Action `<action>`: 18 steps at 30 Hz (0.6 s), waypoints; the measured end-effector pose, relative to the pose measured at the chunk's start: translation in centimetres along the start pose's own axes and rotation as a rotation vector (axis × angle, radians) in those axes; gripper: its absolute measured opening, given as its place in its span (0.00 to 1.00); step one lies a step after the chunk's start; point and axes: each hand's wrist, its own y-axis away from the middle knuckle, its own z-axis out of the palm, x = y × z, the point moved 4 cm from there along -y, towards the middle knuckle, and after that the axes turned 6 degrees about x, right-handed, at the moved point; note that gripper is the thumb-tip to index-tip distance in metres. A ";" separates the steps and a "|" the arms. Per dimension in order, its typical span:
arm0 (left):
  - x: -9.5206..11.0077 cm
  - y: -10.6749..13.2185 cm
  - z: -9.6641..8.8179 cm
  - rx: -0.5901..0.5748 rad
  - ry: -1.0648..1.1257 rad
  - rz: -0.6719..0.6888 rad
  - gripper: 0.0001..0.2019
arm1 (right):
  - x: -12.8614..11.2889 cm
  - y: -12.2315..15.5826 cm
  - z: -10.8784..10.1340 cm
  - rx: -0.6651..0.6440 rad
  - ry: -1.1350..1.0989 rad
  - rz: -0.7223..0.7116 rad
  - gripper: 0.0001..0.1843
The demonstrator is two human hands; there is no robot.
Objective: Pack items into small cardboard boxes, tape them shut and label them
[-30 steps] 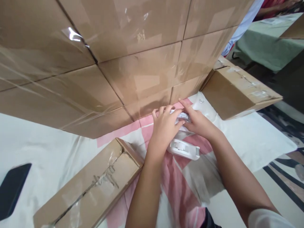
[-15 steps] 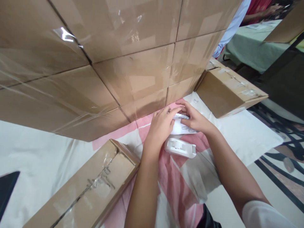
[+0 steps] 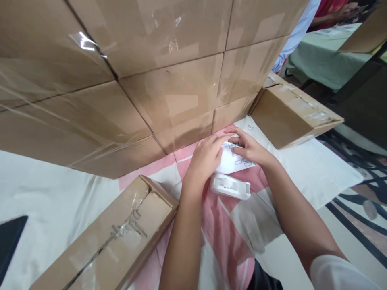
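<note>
A white sheet of paper (image 3: 227, 163) printed with small rounded boxes lies beneath my hands on the pink and white cloth (image 3: 219, 225). My left hand (image 3: 208, 156) rests palm down over the sheet's left side, its fingers stretched toward the right hand. From the other side my right hand (image 3: 251, 150) reaches over the sheet, fingers apart and thumb near the printed boxes. Fingertips of both hands almost meet at the sheet's far edge, where they partly hide it. Just in front of the sheet sits a white tape dispenser (image 3: 230, 186), untouched.
Stacked taped cardboard boxes (image 3: 172, 84) form a wall right behind my hands. One long carton (image 3: 121, 233) lies at the left front, another carton (image 3: 290, 110) at the right. Beyond, a person in red (image 3: 328, 16) is at a green-covered table (image 3: 326, 60).
The paper, which was bowed up between my hands, now lies flatter, and more of its printed boxes show. Both hands have shifted only slightly. The tape dispenser has stayed put.
</note>
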 end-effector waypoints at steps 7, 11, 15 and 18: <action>-0.2 0.1 0.1 -0.017 0.191 0.028 0.33 | -0.2 0.0 0.1 -0.025 -0.064 0.022 0.33; -0.1 0.0 -0.2 0.001 0.342 0.020 0.35 | -0.4 0.1 0.0 0.000 -0.050 0.024 0.32; -0.2 0.0 -0.3 0.015 0.367 -0.043 0.35 | -0.2 0.1 0.0 0.007 -0.023 0.023 0.32; -0.5 0.0 -0.3 0.024 0.359 -0.073 0.32 | -0.1 0.1 0.0 0.009 0.003 0.030 0.32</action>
